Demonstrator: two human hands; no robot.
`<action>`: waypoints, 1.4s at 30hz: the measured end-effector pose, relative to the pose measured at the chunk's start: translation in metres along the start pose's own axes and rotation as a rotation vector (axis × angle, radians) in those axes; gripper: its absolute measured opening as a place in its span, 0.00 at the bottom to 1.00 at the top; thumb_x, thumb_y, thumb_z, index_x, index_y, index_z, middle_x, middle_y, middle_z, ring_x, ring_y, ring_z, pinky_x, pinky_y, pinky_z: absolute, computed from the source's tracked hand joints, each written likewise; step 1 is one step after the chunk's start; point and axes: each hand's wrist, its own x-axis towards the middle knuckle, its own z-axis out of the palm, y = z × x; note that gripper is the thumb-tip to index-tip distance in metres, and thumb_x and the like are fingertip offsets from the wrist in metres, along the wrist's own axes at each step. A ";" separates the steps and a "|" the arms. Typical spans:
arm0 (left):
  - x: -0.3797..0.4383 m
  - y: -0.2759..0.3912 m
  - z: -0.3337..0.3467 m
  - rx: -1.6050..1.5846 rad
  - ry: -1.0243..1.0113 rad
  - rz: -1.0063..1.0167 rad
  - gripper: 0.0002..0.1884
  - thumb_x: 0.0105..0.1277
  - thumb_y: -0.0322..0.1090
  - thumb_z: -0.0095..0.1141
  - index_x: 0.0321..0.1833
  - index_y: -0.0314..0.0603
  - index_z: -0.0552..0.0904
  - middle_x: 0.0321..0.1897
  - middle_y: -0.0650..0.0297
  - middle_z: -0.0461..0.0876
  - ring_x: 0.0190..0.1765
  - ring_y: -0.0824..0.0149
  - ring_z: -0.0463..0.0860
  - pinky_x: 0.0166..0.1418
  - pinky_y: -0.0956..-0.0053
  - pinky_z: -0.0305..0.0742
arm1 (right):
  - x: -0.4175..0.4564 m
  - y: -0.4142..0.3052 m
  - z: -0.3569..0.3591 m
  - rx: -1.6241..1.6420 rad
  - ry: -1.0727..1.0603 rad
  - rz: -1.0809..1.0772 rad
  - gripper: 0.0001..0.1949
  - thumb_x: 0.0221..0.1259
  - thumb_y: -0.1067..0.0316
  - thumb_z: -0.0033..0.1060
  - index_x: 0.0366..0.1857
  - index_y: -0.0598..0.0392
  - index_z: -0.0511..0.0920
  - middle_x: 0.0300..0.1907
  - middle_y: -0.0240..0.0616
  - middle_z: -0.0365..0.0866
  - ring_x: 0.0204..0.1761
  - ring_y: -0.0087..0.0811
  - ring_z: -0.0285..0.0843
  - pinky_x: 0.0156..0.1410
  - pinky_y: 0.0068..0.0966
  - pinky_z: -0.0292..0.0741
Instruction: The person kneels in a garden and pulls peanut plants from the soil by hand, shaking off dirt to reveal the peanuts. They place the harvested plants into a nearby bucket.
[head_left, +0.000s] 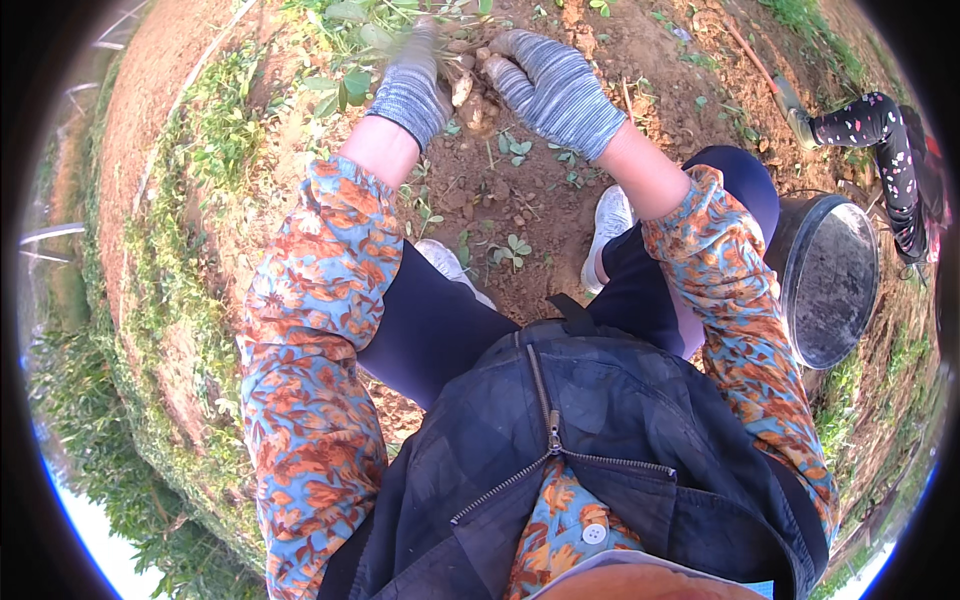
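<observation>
Both hands wear grey-blue striped knit gloves. My left hand (416, 94), its fingers blurred, is closed around the base of an uprooted peanut plant (356, 30), whose leafy stems spread to the upper left. A cluster of peanut pods (463, 90) with soil on them hangs between the two hands. My right hand (555, 90) is at the pods' right side, its thumb and fingertips touching them; whether it grips one cannot be told. Below lies loose brown soil (510, 187) with small green seedlings.
A black plastic bucket (829, 281) stands beside my right knee. At the upper right another person's leg (859, 124) in patterned trousers is near a tool with a reddish handle (750, 56). Green plants (225, 112) grow in a row at the left. My white shoes (611, 225) rest on the soil.
</observation>
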 end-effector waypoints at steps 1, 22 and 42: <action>0.006 0.001 -0.008 0.002 -0.005 -0.010 0.16 0.70 0.48 0.47 0.47 0.45 0.78 0.39 0.60 0.82 0.37 0.62 0.82 0.38 0.64 0.82 | 0.001 -0.001 -0.002 0.191 -0.011 0.066 0.13 0.63 0.57 0.51 0.40 0.54 0.78 0.32 0.45 0.81 0.36 0.42 0.81 0.40 0.36 0.76; -0.016 0.000 0.028 0.024 0.054 -0.027 0.22 0.71 0.53 0.42 0.53 0.40 0.73 0.46 0.53 0.79 0.46 0.54 0.80 0.52 0.57 0.79 | -0.005 -0.017 0.003 -0.150 0.055 -0.098 0.16 0.57 0.55 0.60 0.45 0.50 0.78 0.34 0.40 0.80 0.40 0.41 0.80 0.45 0.32 0.76; 0.021 0.015 0.000 0.086 0.186 0.108 0.24 0.68 0.58 0.40 0.52 0.48 0.72 0.39 0.58 0.81 0.39 0.57 0.80 0.43 0.55 0.78 | -0.010 -0.010 -0.026 0.858 -0.250 0.500 0.16 0.64 0.53 0.52 0.41 0.55 0.79 0.24 0.34 0.79 0.27 0.22 0.78 0.31 0.22 0.77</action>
